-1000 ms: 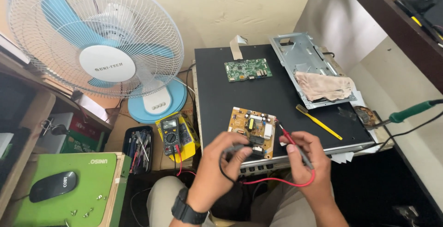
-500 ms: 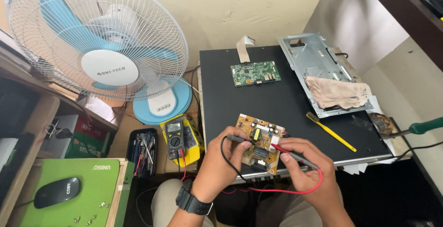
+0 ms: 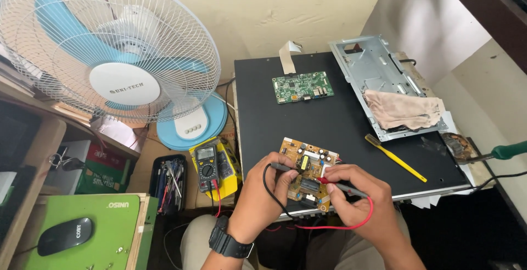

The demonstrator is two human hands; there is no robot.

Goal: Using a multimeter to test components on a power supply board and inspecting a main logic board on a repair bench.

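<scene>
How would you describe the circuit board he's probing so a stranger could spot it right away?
Find the big black panel lying flat on the bench. At its near edge, between the left hand and right hand, lies the tan circuit board. Unlike the green circuit board farther back, it is yellowish-brown, with bulky parts and a black probe and a red probe touching it.

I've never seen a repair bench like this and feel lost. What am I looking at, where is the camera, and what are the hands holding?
The camera sits on the person's head, looking down at their own two hands. The left hand holds a black probe, and the right hand holds a red probe; both tips meet a yellowish circuit board. Their wires run to a yellow meter. The board lies on a black panel, along with a green circuit board, a yellow screwdriver and a metal frame with a cloth. A fan stands at the left.
</scene>
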